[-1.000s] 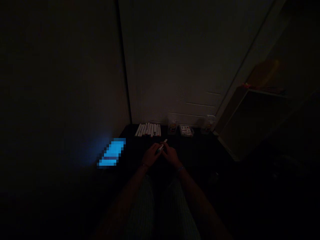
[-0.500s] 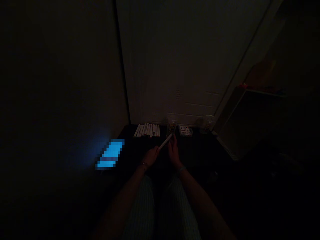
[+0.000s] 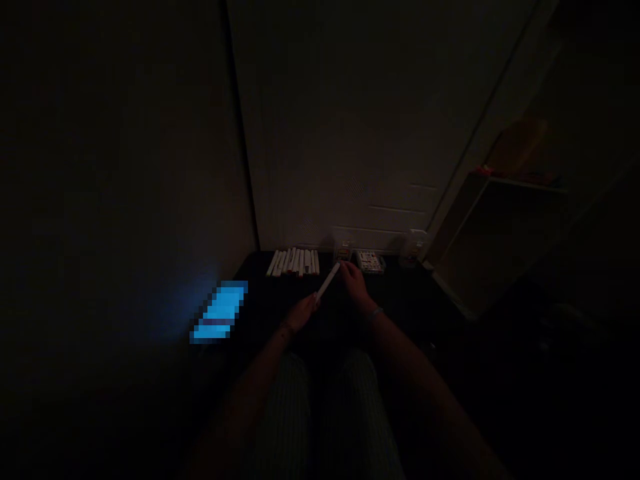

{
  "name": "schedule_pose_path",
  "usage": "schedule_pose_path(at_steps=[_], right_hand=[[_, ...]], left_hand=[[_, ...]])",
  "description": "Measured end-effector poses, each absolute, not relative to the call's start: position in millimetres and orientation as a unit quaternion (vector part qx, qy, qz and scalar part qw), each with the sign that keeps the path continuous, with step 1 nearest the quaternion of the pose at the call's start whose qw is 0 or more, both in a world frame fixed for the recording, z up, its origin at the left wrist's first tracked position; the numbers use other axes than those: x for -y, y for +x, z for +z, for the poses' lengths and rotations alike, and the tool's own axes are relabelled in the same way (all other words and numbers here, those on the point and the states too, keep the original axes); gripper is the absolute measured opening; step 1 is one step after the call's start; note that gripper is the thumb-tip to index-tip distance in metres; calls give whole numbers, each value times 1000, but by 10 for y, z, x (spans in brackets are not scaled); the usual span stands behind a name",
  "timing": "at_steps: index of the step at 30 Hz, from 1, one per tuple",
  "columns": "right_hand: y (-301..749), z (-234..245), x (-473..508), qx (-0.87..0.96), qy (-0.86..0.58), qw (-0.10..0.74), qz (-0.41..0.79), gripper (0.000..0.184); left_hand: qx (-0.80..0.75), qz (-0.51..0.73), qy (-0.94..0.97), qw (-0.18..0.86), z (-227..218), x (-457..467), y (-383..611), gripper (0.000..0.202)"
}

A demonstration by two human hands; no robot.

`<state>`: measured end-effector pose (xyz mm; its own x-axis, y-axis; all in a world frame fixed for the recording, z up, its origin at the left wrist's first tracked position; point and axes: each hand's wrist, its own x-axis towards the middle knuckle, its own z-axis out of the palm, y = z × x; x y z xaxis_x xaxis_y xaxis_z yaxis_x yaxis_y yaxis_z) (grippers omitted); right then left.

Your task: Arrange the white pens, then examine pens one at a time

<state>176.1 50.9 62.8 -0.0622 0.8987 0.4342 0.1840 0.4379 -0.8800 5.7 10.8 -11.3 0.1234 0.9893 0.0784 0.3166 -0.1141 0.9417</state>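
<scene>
In the dim light I see a white marker (image 3: 328, 282), tilted with its far end up to the right. My left hand (image 3: 302, 313) is closed round its near end. My right hand (image 3: 354, 280) has its fingers pinched at the marker's far end; the fingertips are too dark to see sharply. Beyond my left hand, several white markers (image 3: 295, 262) lie side by side at the back of the dark table (image 3: 270, 297). Just past my right hand are a small clear container (image 3: 343, 252) and a white box with coloured marks (image 3: 370, 262).
A lit screen (image 3: 220, 312), pixelated, glows at the table's left edge. Another clear container (image 3: 414, 248) stands at the back right. A pale wall (image 3: 350, 133) rises behind the table, and a shelf unit (image 3: 520, 183) stands to the right. My knees are below the near edge.
My right hand has turned and its fingers have closed in at the marker's far end; before, they were upright beside it. My left hand keeps its hold.
</scene>
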Motion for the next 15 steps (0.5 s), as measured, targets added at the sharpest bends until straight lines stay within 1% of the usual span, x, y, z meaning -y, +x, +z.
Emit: schedule_pose_path(at_steps=[3, 6, 10, 15], right_hand=[[1796, 680, -637, 672, -399, 523, 340, 42], [1800, 712, -727, 686, -409, 505, 327, 41], [1805, 741, -796, 687, -435, 511, 280, 41], [1807, 788, -826, 682, -490, 496, 220, 43]], left_hand=[[-501, 412, 615, 449, -116, -130, 50, 54], [-483, 418, 615, 463, -102, -129, 44, 55], [-487, 430, 611, 453, -65, -112, 56, 56], [-478, 439, 638, 415, -42, -75, 78, 50]])
